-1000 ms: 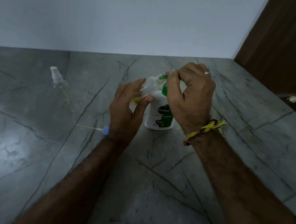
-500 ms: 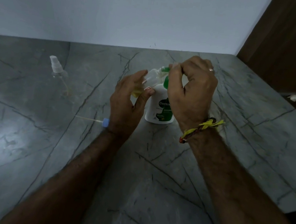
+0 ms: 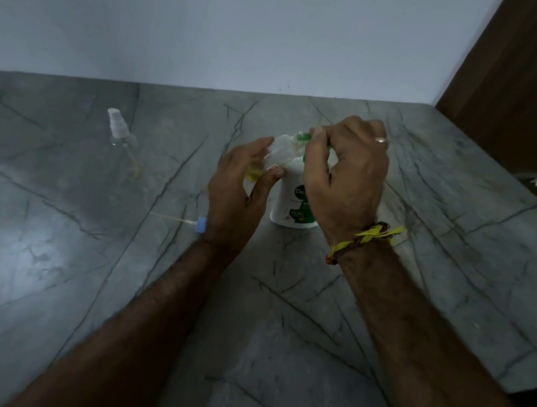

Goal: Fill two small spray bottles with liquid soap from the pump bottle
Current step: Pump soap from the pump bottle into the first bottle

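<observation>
Presently the left hand (image 3: 238, 197) is clamped around a small clear spray bottle (image 3: 277, 153), thumb on the near side and fingers behind. The bottle is tilted, its open neck raised toward the green nozzle (image 3: 302, 138) of the white pump bottle (image 3: 289, 202). A little yellowish liquid has collected at the low end of the small bottle, near the palm. Holding it at a slant appears intended to bring the narrow neck directly under the spout, so that soap enters without running down the outside.

The right hand (image 3: 346, 175) is closed over the top of the pump bottle, fingertips gathered on the pump head; a ring shows on one finger and a yellow thread band (image 3: 369, 238) circles the wrist. This grip both presses the pump and keeps the pump bottle steady and upright on the grey stone bench (image 3: 416, 301). Whether soap is flowing at this moment cannot be determined.

A blue spray cap (image 3: 201, 223) with its long dip tube lies flat on the bench just beside the left wrist, evidently removed to open the neck of the held bottle. A second spray bottle (image 3: 119, 131), with its white spray top fitted, stands well apart at the far left. Judged from this arrangement, the first fill is in progress and the second bottle awaits its turn.
</observation>
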